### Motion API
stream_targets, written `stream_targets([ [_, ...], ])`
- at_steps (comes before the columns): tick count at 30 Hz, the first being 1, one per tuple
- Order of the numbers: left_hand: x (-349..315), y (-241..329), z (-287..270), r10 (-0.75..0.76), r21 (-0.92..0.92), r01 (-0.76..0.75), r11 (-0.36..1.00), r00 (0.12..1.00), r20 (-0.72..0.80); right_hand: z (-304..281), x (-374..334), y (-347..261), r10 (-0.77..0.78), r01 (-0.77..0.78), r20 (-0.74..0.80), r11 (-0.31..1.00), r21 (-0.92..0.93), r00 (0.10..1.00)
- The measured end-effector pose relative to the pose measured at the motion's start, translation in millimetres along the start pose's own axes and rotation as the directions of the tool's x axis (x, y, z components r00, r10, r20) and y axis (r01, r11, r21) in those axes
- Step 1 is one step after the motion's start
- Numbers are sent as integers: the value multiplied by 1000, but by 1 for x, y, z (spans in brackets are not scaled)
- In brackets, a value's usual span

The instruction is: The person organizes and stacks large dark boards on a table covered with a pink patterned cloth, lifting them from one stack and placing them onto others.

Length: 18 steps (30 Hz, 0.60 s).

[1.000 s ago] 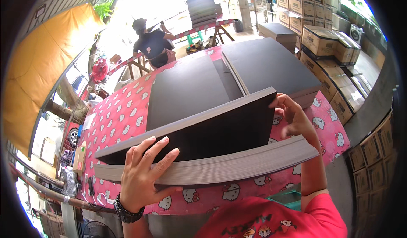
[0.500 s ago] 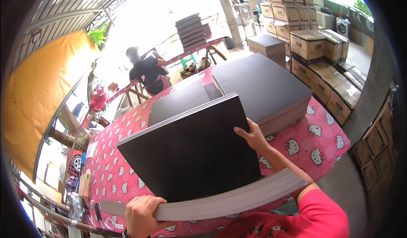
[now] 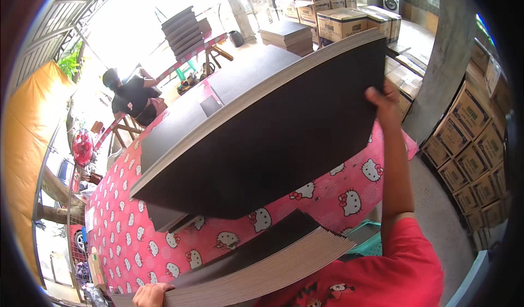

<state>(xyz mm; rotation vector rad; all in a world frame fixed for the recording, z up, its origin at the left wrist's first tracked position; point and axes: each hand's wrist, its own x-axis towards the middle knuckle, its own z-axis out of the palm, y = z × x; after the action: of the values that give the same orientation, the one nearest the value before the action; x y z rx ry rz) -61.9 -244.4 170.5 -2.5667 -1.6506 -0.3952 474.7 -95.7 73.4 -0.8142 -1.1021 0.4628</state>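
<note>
Pink cartoon tablecloth [image 3: 136, 225] lying beneath; right hand [image 3: 382, 100] gripping raised dark sheet [image 3: 273, 137] for separation, left hand [image 3: 150, 294] clamping remaining stack [image 3: 262, 269].

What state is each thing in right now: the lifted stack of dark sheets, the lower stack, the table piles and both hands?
Lifted stack of dark flat sheets: raised, tilted above the table.
Lower stack of dark sheets: held at its near edge.
Flat dark piles on the pink patterned tablecloth: lying flat.
Right hand: gripping the lifted stack's far edge.
Left hand: gripping the lower stack.
Brown cardboard boxes: stacked, closed.
</note>
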Motion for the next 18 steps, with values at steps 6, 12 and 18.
stream_targets([
  [6, -2, 0, -4, -28, 24, 28, 999, 1000, -7, -143, 54, 22, -6, -39, -240, 982, -184, 971],
  [12, -4, -5, 11, -109, 11, 111, 994, 986, -129, -217, 107, 68, 50, -71, -256, 995, -74, 965],
  [18, 1, 8, 7, -171, 28, 176, 984, 974, -147, -199, 135, 173, -84, 93, -460, 996, -3, 884],
])
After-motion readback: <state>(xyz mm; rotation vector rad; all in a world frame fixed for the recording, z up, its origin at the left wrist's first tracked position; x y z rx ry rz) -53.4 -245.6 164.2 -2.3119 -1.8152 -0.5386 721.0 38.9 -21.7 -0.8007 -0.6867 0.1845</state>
